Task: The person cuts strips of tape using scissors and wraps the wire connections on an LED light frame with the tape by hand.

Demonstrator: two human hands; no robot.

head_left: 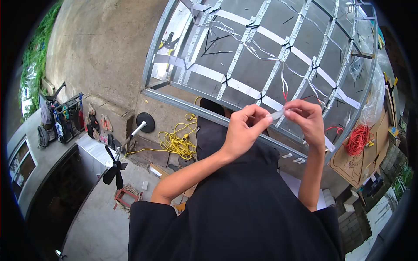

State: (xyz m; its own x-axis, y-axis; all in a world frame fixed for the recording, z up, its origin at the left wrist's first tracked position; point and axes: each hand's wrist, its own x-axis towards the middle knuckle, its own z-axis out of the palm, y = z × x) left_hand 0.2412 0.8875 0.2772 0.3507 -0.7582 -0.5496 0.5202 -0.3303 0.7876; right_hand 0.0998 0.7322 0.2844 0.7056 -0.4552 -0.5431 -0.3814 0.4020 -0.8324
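Observation:
Between my fingertips is a short whitish, see-through strip (277,114); its exact kind is unclear. My left hand (246,132) pinches its left end, and my right hand (308,122) pinches the right end. Both hands are closed, held above the near edge of a metal frame (204,106). Just beyond them, red-tipped wires (285,95) run down from white cables (261,54). LED strips (272,74) line the grey panel inside the frame, crossed by white bands (244,88) fixed with black ties.
A yellow cord (178,141) lies coiled on the floor at left, near a standing fan (115,169). At right, a red wire coil (357,140) rests on cardboard (370,158). Pliers (167,42) lie at the frame's far left corner. Sandals (106,123) stand by a low step.

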